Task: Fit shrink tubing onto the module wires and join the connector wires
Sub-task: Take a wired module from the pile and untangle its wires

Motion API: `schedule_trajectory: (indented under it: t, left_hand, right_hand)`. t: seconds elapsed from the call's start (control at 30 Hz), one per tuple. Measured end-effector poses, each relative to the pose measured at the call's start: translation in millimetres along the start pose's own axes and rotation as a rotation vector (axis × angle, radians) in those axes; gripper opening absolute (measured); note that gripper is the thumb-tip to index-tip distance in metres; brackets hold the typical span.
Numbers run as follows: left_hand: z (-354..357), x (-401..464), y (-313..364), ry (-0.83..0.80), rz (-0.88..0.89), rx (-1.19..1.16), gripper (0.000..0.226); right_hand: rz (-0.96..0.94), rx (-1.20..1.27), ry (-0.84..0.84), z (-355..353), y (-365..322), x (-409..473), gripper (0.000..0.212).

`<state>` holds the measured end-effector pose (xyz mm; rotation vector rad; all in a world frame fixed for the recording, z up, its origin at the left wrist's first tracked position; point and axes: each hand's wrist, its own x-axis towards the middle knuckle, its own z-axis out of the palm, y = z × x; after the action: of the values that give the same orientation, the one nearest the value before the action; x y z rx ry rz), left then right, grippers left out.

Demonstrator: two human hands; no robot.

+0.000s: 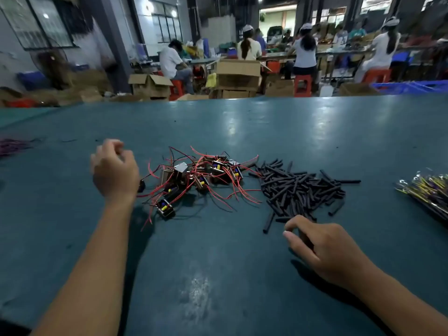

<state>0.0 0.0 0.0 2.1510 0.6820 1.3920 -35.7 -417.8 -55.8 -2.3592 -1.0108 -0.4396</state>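
From the head view, the left hand (114, 169) hung raised over the green table (218, 263), fingers loosely curled and apparently holding nothing. The right hand (324, 248) rested low, its fingers (294, 223) pinching what seemed one black shrink tube at the near edge of the tubing pile (300, 187). The modules with red wires (198, 178) lay heaped between the hands; the connector wires (426, 190) lay far right.

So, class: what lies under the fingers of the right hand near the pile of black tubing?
Under the right hand a dark piece shows between thumb and fingers, probably one tube from the shrink tubing pile. The fingers cover most of it, so its full length is hidden. The green table lies beneath.
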Motion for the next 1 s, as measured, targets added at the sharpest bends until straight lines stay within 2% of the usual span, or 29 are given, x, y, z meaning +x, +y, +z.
schedule_trajectory:
  t: [0.03, 0.13, 0.17, 0.23, 0.4, 0.5, 0.6, 0.7, 0.83, 0.9, 1.0]
  left_hand:
    - [0, 4, -13, -0.135, -0.082, 0.111, 0.031]
    - [13, 1, -41, -0.56, -0.162, 0.27, 0.047]
    - [17, -3, -41, -0.642, -0.144, 0.3, 0.046]
    - [23, -10, -39, -0.705, -0.107, 0.344, 0.046]
    - [27, -4, -43, -0.621, -0.022, 0.34, 0.028]
    - [27, -4, -41, -0.574, -0.001, 0.321, 0.02]
    - [22, -7, -40, -0.574, 0.016, 0.407, 0.016]
    - [16, -4, -26, -0.336, 0.086, 0.362, 0.014]
    - [7, 0, -4, -0.017, 0.157, 0.321, 0.013]
    - [4, -4, 7, 0.026, 0.107, 0.205, 0.016]
    - [5, -19, 33, 0.006, 0.034, -0.106, 0.02]
  right_hand:
    - [0.01, 0.009, 0.014, 0, -1, 1, 0.029]
    - [0.069, 0.045, -0.003, -1, -3, 4, 0.03]
    - [0.068, 0.046, 0.004, 1, -2, 6, 0.03]
    - [0.077, 0.048, 0.007, 1, -2, 9, 0.023]
    - [0.087, 0.076, -0.015, 0, 2, 7, 0.016]
    - [0.097, 0.1, -0.007, -1, 5, 5, 0.024]
    - [0.11, 0.125, -0.012, -1, 3, 6, 0.032]
    - [0.121, 0.127, 0.001, -1, 3, 6, 0.032]
    - [0.142, 0.116, 0.004, -1, 8, 4, 0.018]
    - [0.152, 0.118, -0.004, -1, 9, 4, 0.015]
    - [0.163, 0.126, -0.022, 0, 9, 5, 0.011]
